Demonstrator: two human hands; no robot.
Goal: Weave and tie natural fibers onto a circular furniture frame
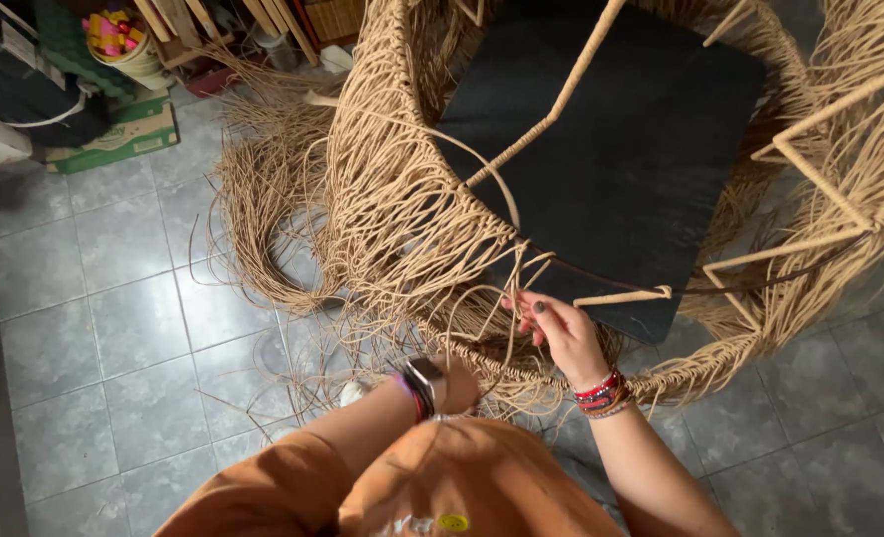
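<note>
Head view looked down on a large woven frame (392, 199) of tan rattan strands standing on the grey tiled floor (113, 328), with a black cushion (621, 149) lying inside it. The right hand (561, 328), wearing beaded bracelets (603, 393) at the wrist, had its fingers (533, 306) pinched together on a loose strand (506, 254) at the frame's near rim. The left hand (457, 383), with a watch (427, 380) on the wrist, was low against the weave; whether its fingers were closed could not be told. Loose strands (263, 199) spilled over the floor to the left.
</note>
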